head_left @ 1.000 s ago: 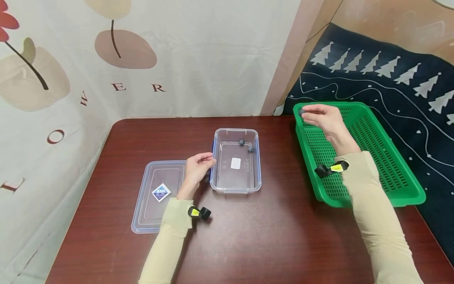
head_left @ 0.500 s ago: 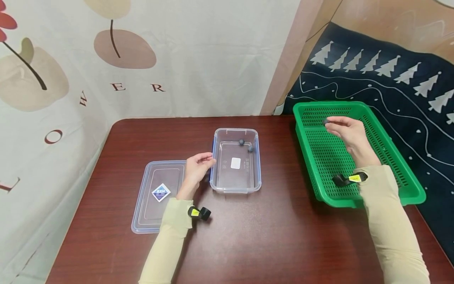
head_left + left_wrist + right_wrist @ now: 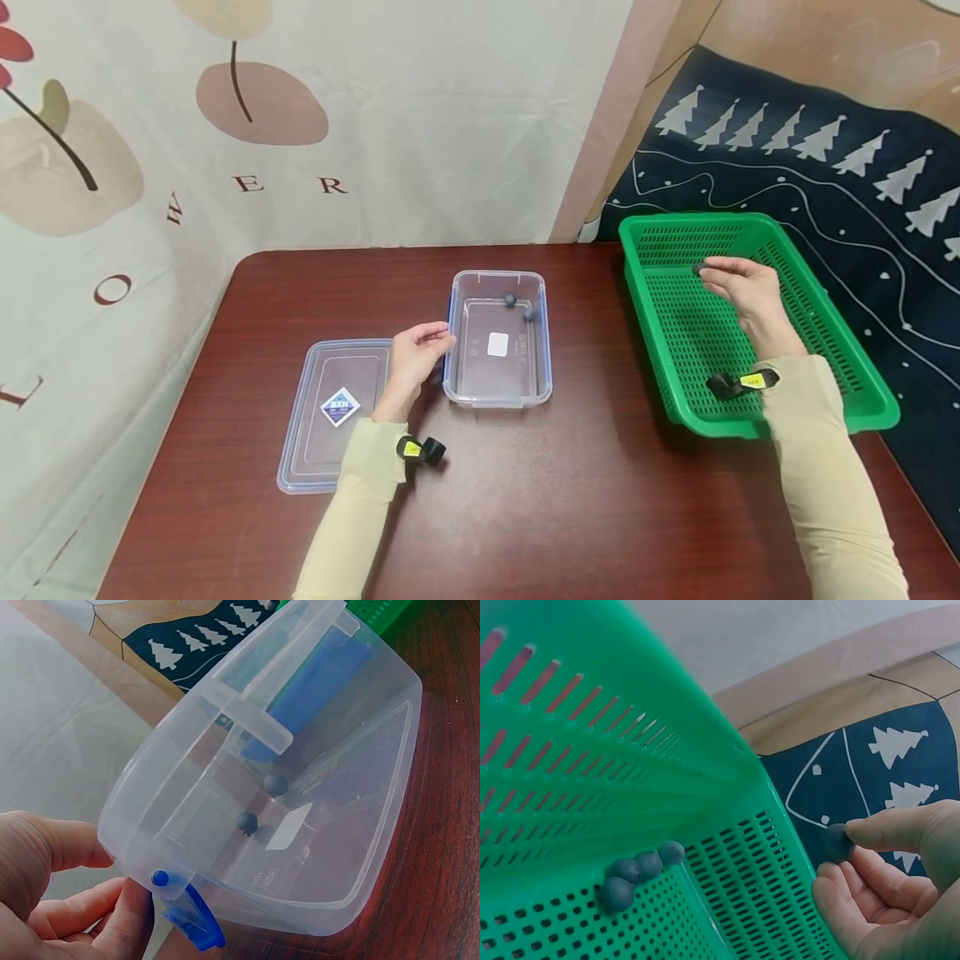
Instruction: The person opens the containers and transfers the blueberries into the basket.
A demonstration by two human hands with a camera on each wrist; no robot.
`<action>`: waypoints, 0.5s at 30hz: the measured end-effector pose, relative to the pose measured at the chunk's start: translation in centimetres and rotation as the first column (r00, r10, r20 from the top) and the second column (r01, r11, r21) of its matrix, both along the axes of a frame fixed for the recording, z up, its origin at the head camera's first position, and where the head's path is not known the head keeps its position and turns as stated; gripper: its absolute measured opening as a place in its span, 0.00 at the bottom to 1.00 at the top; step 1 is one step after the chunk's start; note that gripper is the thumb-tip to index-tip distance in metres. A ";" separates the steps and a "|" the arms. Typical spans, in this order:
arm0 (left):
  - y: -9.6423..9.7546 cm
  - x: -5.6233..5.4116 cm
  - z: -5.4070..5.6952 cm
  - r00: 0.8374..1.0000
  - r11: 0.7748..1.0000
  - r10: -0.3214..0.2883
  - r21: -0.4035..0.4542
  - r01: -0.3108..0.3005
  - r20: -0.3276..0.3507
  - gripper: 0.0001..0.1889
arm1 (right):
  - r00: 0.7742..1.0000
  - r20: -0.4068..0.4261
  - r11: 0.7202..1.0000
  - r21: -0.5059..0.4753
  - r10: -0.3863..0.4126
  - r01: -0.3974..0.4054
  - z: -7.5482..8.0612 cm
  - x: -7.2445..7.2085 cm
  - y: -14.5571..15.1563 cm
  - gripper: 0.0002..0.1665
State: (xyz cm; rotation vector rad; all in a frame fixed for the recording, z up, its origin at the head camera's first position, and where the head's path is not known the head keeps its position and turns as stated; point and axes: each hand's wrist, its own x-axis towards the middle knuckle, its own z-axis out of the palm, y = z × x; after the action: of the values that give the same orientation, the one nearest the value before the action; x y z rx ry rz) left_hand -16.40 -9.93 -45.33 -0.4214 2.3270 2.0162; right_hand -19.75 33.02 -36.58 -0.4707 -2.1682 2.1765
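My right hand (image 3: 753,296) pinches a dark blueberry (image 3: 838,842) between thumb and fingers, above the green basket (image 3: 652,383). Several more blueberries (image 3: 617,895) lie along the basket's bottom edge in the right wrist view. My left hand (image 3: 414,362) rests its thumb and fingers against the left side of a clear plastic box (image 3: 497,379). In the left wrist view they touch its outer corner beside a blue latch (image 3: 196,915). Inside the box sit two blueberries, one (image 3: 276,784) near the other (image 3: 247,823), which shows its crown.
A clear lid (image 3: 300,450) with a blue-and-white sticker lies on the brown table (image 3: 525,517), left of the box and partly under my left forearm. Behind the table hangs a pale printed cloth (image 3: 450,125). A navy cloth with white trees (image 3: 795,183) lies beyond the basket.
My right hand has moved from the basket's far left corner rightward and nearer, over the basket, with the blueberry still pinched. The left hand and the box have stayed put.
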 end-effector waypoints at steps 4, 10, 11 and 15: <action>0.0 0.0 0.0 1.000 1.000 0.000 -0.009 0.000 0.006 0.14 | 1.000 -0.005 1.000 -0.021 -0.005 0.005 0.2 -0.1 -0.3 0.10; 0.0 0.1 0.0 1.000 1.000 -0.004 -0.014 0.004 0.007 0.15 | 0.998 -0.066 0.996 -0.084 0.019 -0.024 0.9 -0.7 -2.5 0.09; 0.0 0.1 0.0 1.000 1.000 -0.004 -0.013 0.004 0.007 0.14 | 0.996 -0.080 0.995 -0.097 0.026 -0.034 1.1 -0.8 -3.0 0.10; 0.0 0.1 -0.1 1.000 1.000 -0.004 -0.016 0.004 0.012 0.15 | 0.990 -0.126 0.988 -0.129 0.070 -0.087 1.7 -1.5 -5.5 0.11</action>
State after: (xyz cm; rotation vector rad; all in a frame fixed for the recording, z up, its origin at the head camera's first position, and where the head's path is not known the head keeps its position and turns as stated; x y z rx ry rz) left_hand -16.32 -9.97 -45.39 -0.4282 2.3367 1.9890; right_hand -21.28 27.47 -34.91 -0.2537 -2.0216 2.3352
